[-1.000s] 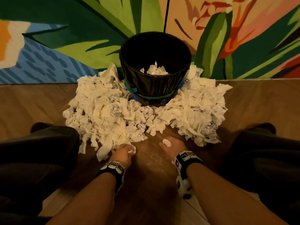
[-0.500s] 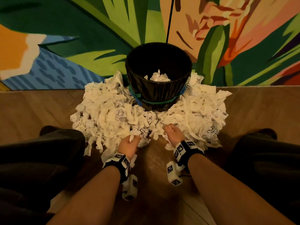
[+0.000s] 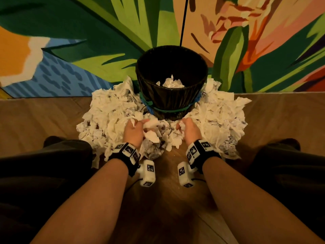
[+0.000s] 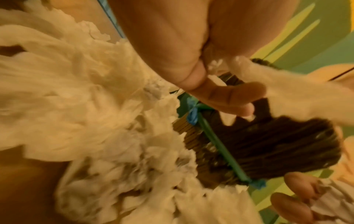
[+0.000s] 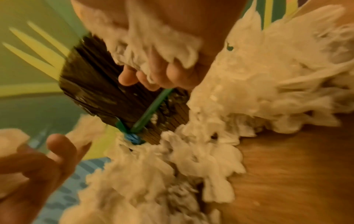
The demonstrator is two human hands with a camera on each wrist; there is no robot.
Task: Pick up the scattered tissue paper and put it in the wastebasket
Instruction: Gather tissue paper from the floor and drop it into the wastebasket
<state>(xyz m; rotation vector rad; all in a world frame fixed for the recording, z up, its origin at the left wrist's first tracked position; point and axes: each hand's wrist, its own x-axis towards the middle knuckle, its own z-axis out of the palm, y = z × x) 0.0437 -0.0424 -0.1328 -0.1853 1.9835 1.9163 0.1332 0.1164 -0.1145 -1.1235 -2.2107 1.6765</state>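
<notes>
Gripping tissue paper (image 3: 112,120) with both hands, just before wastebasket (image 3: 171,95).
Left hand (image 3: 132,132) fingers curled round a white wad; right hand (image 3: 189,128) likewise clutching crumpled sheets. Remaining paper heaped on wooden floor (image 3: 44,117) around basket's base; one wad inside.

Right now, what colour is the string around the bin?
Green band, with blue knots; clearest in the left wrist view.

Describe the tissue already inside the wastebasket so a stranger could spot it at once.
Find the round black woven wastebasket standing against the painted leafy wall, ringed by heaped white tissue paper on the wooden floor. Look down inside: one crumpled white tissue wad lies there, the only tissue within the rim.
</notes>
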